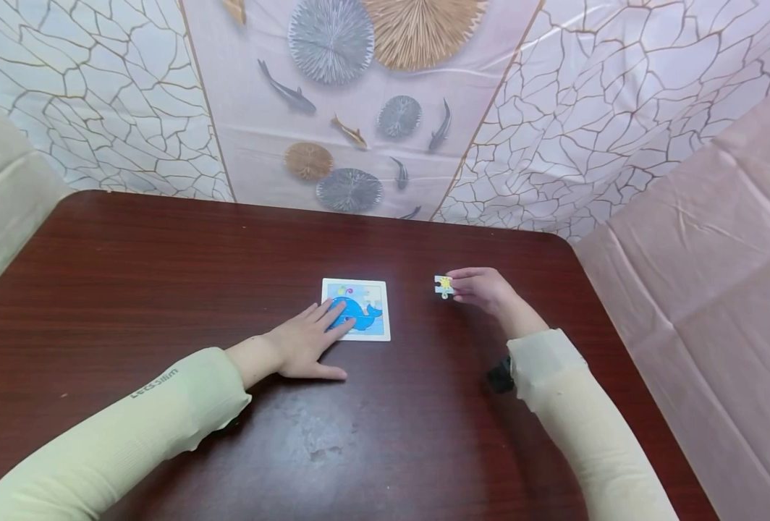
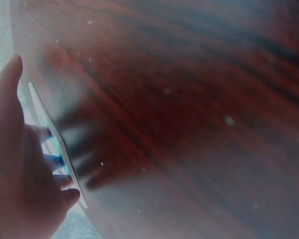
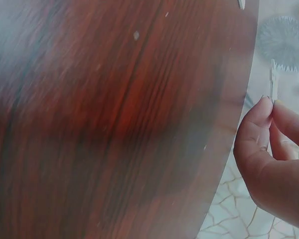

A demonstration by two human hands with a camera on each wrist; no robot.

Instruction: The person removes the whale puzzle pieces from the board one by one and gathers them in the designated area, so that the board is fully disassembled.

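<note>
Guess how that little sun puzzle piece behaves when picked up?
The puzzle piece is probably stiff: pinched at one edge by the right hand, it shows no visible bend. It is likely light, being small and looking thin in the right wrist view. Its flat shape makes rolling unlikely.

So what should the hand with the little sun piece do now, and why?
I'd probably carry the sun piece left to the whale puzzle: the grip of the right hand holds it apart from that puzzle, while the left hand rests on the puzzle, which may steady it.
</note>
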